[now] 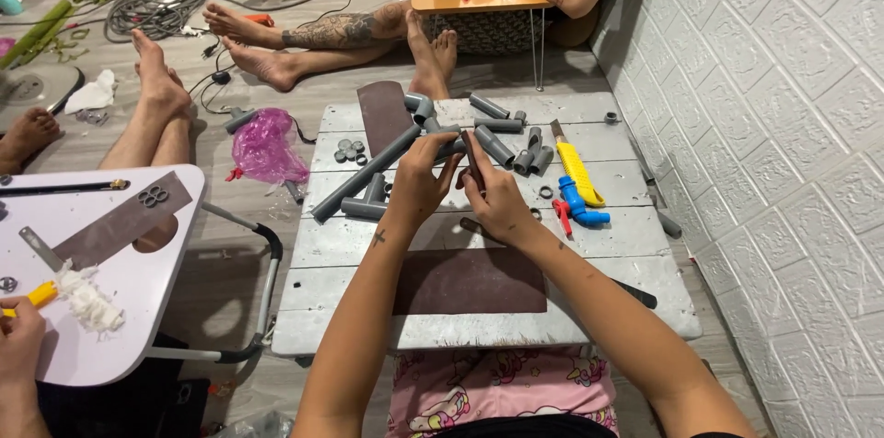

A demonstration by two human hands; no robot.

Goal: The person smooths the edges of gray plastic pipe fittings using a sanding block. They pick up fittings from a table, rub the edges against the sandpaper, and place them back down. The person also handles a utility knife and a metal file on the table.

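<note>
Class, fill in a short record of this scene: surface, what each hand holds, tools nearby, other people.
Surface: low grey plank table with a brown sanding sheet
Left hand: grips a short grey pipe piece
Right hand: holds a thin dark strip against that piece
Nearby: long grey pipe, yellow utility knife, blue fitting, pink bag
Others: another person's hand at the white table; bare feet on the floor

Small piece (458,145) mostly hidden between hands, co-worker's hand (18,338) cut by left edge
</note>
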